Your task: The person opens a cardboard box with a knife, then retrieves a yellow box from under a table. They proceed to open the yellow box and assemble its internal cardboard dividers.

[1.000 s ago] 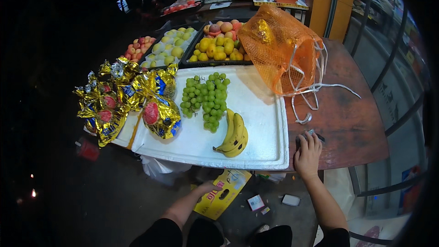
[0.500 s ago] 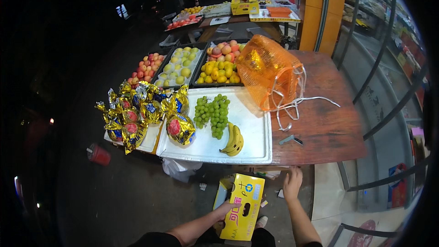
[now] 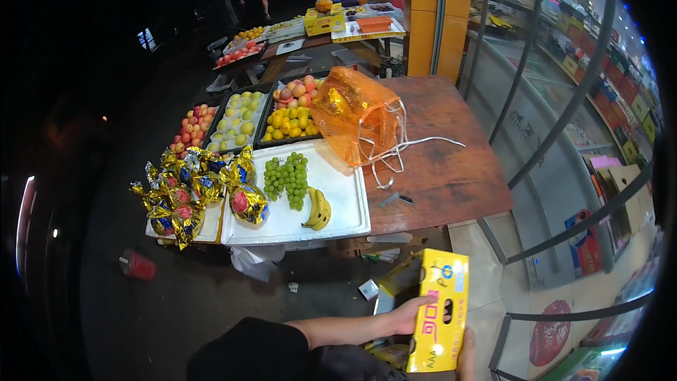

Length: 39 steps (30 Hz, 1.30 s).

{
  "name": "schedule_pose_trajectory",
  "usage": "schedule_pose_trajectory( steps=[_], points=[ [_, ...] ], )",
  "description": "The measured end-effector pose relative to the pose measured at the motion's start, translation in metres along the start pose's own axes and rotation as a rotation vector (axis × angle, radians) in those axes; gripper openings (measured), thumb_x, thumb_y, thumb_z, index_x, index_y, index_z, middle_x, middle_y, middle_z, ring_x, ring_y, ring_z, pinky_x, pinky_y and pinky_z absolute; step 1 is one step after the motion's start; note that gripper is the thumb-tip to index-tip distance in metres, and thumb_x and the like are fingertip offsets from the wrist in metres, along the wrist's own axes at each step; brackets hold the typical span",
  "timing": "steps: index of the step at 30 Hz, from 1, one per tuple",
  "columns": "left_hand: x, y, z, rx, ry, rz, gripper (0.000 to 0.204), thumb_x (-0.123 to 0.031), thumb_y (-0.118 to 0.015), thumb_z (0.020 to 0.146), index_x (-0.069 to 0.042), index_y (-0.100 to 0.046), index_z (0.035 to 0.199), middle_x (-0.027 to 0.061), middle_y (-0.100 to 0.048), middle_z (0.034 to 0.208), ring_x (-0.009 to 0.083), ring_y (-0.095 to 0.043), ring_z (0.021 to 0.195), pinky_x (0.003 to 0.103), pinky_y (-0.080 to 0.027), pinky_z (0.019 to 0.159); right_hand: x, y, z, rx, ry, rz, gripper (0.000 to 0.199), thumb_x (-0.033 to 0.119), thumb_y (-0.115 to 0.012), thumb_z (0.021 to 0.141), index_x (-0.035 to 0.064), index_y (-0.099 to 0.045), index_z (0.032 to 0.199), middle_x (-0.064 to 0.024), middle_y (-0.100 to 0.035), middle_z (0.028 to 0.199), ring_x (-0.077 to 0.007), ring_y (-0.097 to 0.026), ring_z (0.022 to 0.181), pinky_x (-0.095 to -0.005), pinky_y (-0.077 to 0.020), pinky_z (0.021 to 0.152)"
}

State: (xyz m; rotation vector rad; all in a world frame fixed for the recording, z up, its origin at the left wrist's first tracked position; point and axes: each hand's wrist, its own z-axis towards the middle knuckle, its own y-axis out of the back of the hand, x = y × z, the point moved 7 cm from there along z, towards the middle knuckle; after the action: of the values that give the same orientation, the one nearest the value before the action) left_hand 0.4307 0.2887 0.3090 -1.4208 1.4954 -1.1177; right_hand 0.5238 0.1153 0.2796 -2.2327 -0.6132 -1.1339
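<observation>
The yellow carton stands upright, long axis vertical, low before the body: left hand clasps its left edge, right hand, seemingly, its lower right corner. Beyond, the table carries bananas.

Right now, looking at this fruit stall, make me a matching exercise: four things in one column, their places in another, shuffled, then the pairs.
Things:
1. yellow box
2. bananas
3. orange net bag
4. green grapes

Places:
A. middle of the white tray, left of the bananas
B. on the wooden table
C. held in both hands
D. near the white tray's front edge

Pairs: 1-C, 2-D, 3-B, 4-A
</observation>
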Motion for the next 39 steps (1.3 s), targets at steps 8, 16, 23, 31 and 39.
schedule_pose_trajectory(
  steps=[8,16,23,31,39],
  points=[
    [0.032,-0.171,0.042,0.168,0.124,0.276,0.042,-0.021,-0.052,0.095,-0.003,-0.045,0.133,0.0152,-0.06,0.123,0.0269,-0.06,0.112,0.044,-0.047,0.099,0.168,0.024,-0.079,-0.161,0.345,-0.238,0.05,0.009,-0.051,0.095,-0.0012,-0.034,0.141,-0.0156,-0.045,0.137,-0.0238,-0.047,0.122,-0.0334,-0.0392,0.103],
    [-0.037,-0.285,0.07,0.179,-0.085,0.491,0.04,-0.018,-0.053,0.09,0.0,-0.049,0.126,0.0164,-0.065,0.105,0.0295,-0.066,0.1,0.045,-0.051,0.094,0.311,-0.039,-0.059,-0.149,0.514,-0.376,0.061,0.012,-0.058,0.09,-0.0009,-0.031,0.143,-0.0171,-0.044,0.136,-0.0229,-0.047,0.121,-0.0329,-0.0396,0.103],
    [-0.154,-0.292,0.101,0.198,-0.287,0.552,0.043,-0.022,-0.057,0.089,0.002,-0.052,0.124,0.0185,-0.064,0.109,0.0312,-0.064,0.103,0.048,-0.049,0.097,0.365,-0.082,0.056,-0.216,0.746,-0.956,0.057,0.02,-0.06,0.089,-0.0006,-0.04,0.138,-0.0242,-0.052,0.129,-0.0355,-0.051,0.121,-0.0391,-0.0391,0.103],
    [-0.229,-0.299,0.107,0.18,-0.371,0.572,0.046,-0.027,-0.055,0.094,0.0,-0.046,0.13,0.0204,-0.061,0.118,0.0326,-0.062,0.109,0.048,-0.049,0.097,0.409,-0.159,0.089,-0.395,0.893,-1.314,0.044,0.029,-0.057,0.091,0.0057,-0.055,0.129,-0.0187,-0.048,0.136,-0.0341,-0.046,0.127,-0.0416,-0.0376,0.105],
    [-0.259,-0.31,0.116,0.49,-0.36,0.317,0.075,-0.058,-0.051,0.092,-0.006,-0.035,0.143,0.0178,-0.049,0.138,0.0304,-0.049,0.127,0.048,-0.035,0.109,0.451,-0.165,0.153,-0.137,0.792,-1.334,0.038,0.033,-0.049,0.097,0.0155,-0.057,0.13,-0.0103,-0.046,0.141,-0.0283,-0.051,0.123,-0.0355,-0.0399,0.103]
  ],
)
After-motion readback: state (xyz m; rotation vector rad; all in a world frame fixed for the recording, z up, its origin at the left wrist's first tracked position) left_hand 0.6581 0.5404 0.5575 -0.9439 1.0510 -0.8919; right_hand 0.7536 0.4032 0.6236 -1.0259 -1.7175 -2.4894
